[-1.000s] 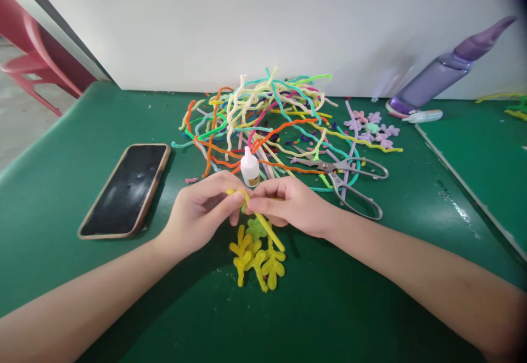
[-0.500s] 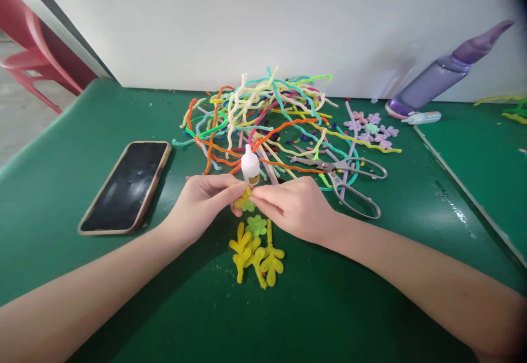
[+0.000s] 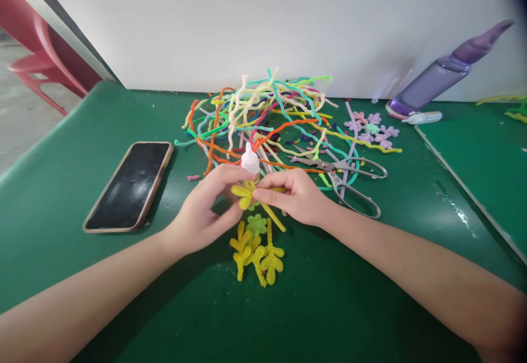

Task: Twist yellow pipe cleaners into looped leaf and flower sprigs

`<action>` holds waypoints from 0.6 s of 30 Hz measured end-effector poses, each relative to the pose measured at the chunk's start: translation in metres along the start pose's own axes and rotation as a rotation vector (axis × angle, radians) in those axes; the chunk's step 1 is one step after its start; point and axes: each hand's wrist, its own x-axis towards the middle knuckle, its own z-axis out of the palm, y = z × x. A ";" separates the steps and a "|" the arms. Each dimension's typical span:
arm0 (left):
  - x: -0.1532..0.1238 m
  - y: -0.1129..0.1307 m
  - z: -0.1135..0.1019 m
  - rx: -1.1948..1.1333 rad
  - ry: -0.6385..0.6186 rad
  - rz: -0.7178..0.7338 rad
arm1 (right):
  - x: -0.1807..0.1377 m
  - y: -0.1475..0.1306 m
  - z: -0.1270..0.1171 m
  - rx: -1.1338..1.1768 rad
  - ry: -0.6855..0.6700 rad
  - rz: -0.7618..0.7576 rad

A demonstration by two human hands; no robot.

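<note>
Both my hands meet over the middle of the green table (image 3: 61, 198). My right hand (image 3: 298, 198) pinches a yellow pipe cleaner (image 3: 247, 194) whose end is bent into looped petals. My left hand (image 3: 203, 209) curls around the same piece, its fingertips on the loops. A straight yellow tail of the piece slants down toward me. Just below the hands lie finished yellow pipe-cleaner flowers (image 3: 257, 253) and a small light green flower (image 3: 257, 224). A small white glue bottle (image 3: 250, 160) stands right behind my fingers.
A tangled heap of many-coloured pipe cleaners (image 3: 263, 116) lies at the back. Metal scissors (image 3: 349, 179) rest right of my hands. A phone (image 3: 129, 184) lies screen up at left. Small purple and pink flowers (image 3: 376, 127) and a purple bottle (image 3: 440, 72) sit at back right.
The yellow piece has gone from a mostly straight strand to looped petals between my fingers. Both hands have lifted and shifted slightly away from me.
</note>
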 end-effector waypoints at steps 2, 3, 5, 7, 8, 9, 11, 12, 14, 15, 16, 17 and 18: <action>0.000 0.002 0.000 0.195 -0.006 0.138 | 0.001 0.000 -0.001 0.060 -0.027 0.001; 0.000 0.002 -0.001 0.252 -0.004 0.188 | 0.002 0.000 -0.001 0.084 -0.044 -0.002; 0.001 0.001 -0.001 0.290 0.018 0.242 | 0.003 0.000 -0.002 0.112 -0.082 -0.002; 0.002 0.001 -0.002 0.266 0.033 0.218 | 0.004 0.001 -0.002 0.118 -0.100 0.013; 0.002 0.001 -0.002 0.246 0.028 0.176 | 0.004 0.001 -0.003 0.114 -0.103 0.018; 0.002 0.001 -0.002 0.221 0.018 0.119 | 0.004 0.002 -0.003 0.109 -0.106 0.018; 0.003 0.002 -0.002 0.151 -0.004 -0.017 | 0.004 0.003 -0.004 0.096 -0.117 0.013; 0.002 0.003 -0.002 0.107 -0.008 -0.085 | 0.004 0.004 -0.004 0.085 -0.123 0.011; 0.002 0.003 -0.001 -0.009 0.000 -0.203 | 0.004 0.005 -0.003 0.047 -0.128 0.013; 0.002 0.003 0.000 -0.070 0.005 -0.251 | 0.003 0.006 -0.003 0.022 -0.120 0.017; 0.002 0.003 0.001 -0.126 0.008 -0.296 | 0.002 0.006 -0.001 -0.006 -0.107 0.022; 0.002 0.003 0.001 -0.172 0.007 -0.336 | 0.002 0.007 0.000 -0.037 -0.090 0.026; 0.003 0.003 0.002 -0.206 0.002 -0.374 | 0.000 0.007 0.002 -0.071 -0.065 0.028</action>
